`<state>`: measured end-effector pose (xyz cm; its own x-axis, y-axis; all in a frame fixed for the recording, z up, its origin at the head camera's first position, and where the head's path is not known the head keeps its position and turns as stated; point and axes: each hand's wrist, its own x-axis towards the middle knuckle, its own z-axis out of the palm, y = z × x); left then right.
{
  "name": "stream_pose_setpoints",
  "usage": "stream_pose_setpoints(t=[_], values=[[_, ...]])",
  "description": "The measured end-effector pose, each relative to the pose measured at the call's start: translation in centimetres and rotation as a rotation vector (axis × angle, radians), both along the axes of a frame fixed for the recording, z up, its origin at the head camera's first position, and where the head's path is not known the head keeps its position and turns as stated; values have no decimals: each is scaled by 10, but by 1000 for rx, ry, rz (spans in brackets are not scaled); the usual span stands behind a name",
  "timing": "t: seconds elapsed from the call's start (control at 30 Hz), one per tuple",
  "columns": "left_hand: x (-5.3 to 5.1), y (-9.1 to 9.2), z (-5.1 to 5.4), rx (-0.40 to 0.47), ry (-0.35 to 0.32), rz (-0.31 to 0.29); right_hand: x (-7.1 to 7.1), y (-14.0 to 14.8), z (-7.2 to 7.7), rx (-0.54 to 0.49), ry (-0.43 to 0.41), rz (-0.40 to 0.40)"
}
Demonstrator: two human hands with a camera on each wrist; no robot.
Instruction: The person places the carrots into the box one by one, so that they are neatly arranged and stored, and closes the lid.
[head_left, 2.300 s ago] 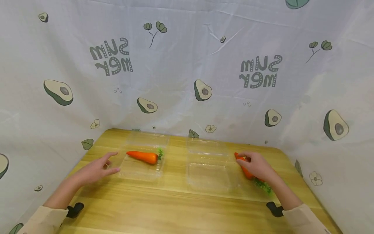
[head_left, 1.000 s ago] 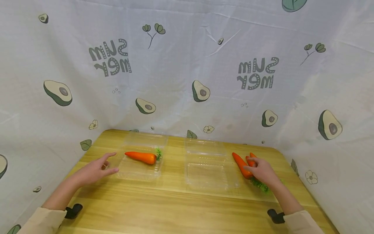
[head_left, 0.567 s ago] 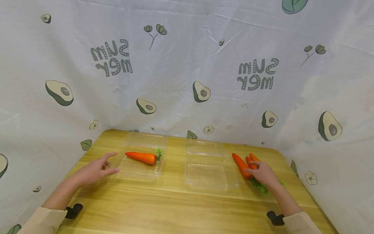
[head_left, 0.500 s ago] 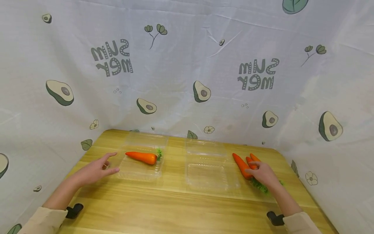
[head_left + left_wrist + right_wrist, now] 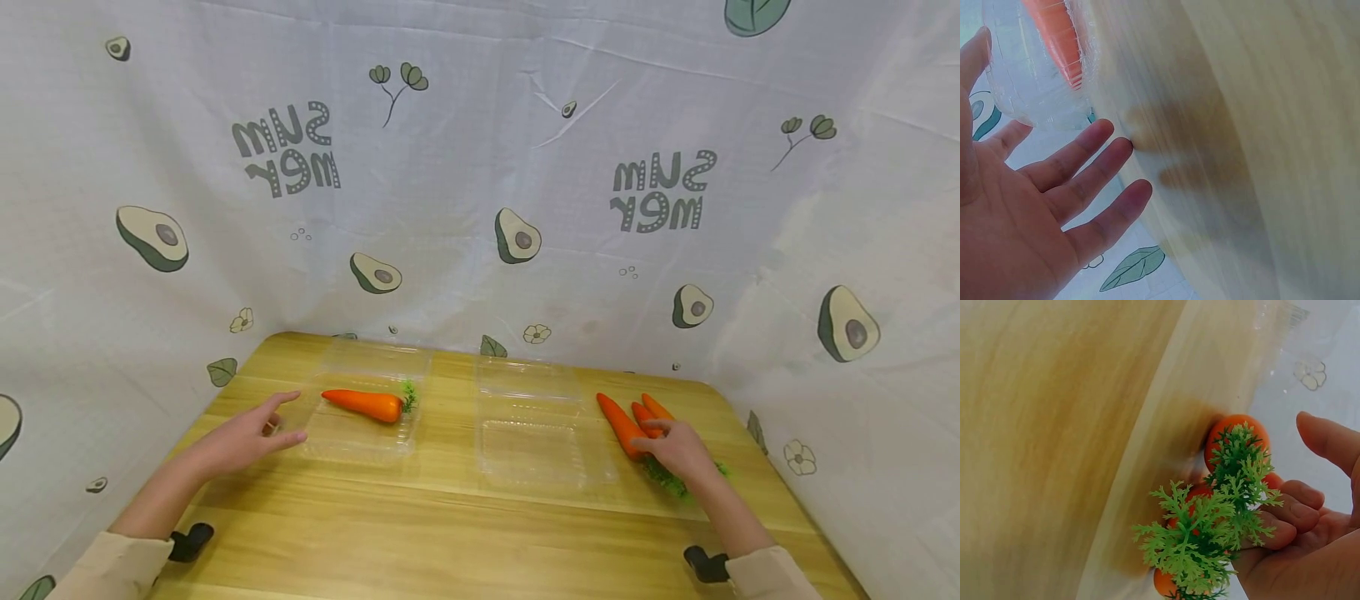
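One orange carrot (image 5: 363, 403) with a green top lies in the left clear container (image 5: 360, 448). My left hand (image 5: 232, 442) is beside that container's left edge, fingers spread and holding nothing; the left wrist view shows its open palm (image 5: 1016, 219). Three carrots lie side by side at the right: a left one (image 5: 617, 421), a middle one (image 5: 642, 416) and a right one (image 5: 657, 407). Over the middle carrot is my right hand (image 5: 686, 454), fingertips at it. In the right wrist view the thumb stands apart from bent fingers (image 5: 1294, 512), and leafy tops (image 5: 1191, 544) partly hide the contact.
A second clear container (image 5: 528, 454), with nothing in it and its lid laid back, stands between the left container and the three carrots. The wooden table (image 5: 450, 542) reaches a white printed curtain (image 5: 450, 183) at the back and sides.
My right hand has shifted from the left carrot toward the middle one, then slightly nearer me. More of the middle and right carrots is uncovered. My left hand keeps its place.
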<state>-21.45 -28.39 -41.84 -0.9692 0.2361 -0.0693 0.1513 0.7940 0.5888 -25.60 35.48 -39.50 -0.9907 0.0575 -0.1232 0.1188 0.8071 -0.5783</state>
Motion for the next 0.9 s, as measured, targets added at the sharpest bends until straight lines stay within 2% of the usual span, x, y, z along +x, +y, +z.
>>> stream_pose_setpoints(t=[0.13,0.37,0.9], values=[[0,0,1,-1,6,1,-1,2,-3,-14,-5,-17],[2,0,3,5,5,-7,0,3,-6,23,-5,-24],[1,0,-3,0,19,8,4,0,-8,99,39,-24]])
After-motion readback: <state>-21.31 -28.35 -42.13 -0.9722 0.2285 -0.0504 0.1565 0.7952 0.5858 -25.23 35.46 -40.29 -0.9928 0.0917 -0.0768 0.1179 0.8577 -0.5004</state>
